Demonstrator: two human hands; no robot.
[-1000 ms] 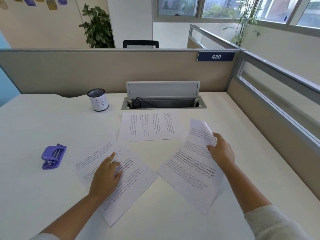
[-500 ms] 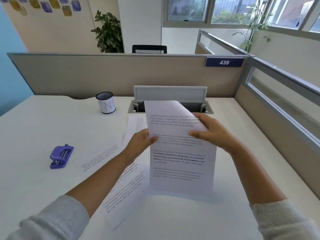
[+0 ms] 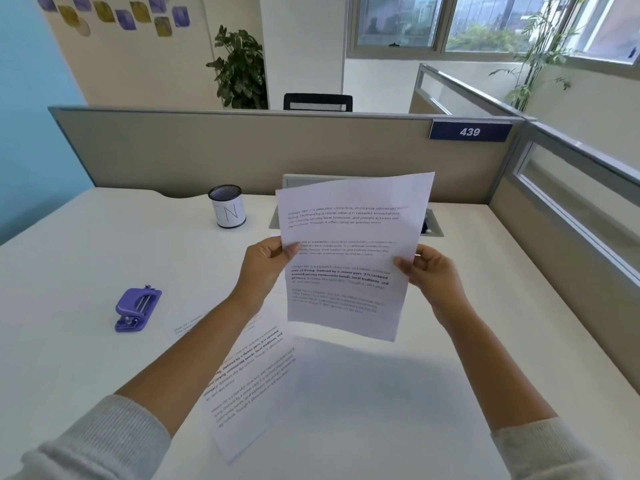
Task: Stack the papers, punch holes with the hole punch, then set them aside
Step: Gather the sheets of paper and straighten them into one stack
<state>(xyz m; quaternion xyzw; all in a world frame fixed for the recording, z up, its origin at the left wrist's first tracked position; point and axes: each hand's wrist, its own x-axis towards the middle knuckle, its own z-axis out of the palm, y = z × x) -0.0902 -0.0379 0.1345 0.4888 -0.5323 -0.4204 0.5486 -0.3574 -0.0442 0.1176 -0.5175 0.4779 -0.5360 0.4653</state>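
Note:
A printed paper sheet (image 3: 349,237) is held upright above the white desk (image 3: 69,358). My left hand (image 3: 265,263) pinches its left edge and my right hand (image 3: 429,271) grips its right edge. Another printed sheet (image 3: 249,382) lies flat on the desk under my left forearm. A third sheet is mostly hidden behind the raised one. The purple hole punch (image 3: 137,309) sits on the desk to the left, apart from both hands.
A white pen cup (image 3: 227,211) with a mesh rim stands at the back left. A cable tray with a raised lid (image 3: 431,226) is behind the held sheet. Beige partitions (image 3: 207,150) close the desk at the back and right.
My right hand lifted the right sheet off the desk, my left hand left the left sheet and joined it. The sheet now stands higher and upright between both hands.

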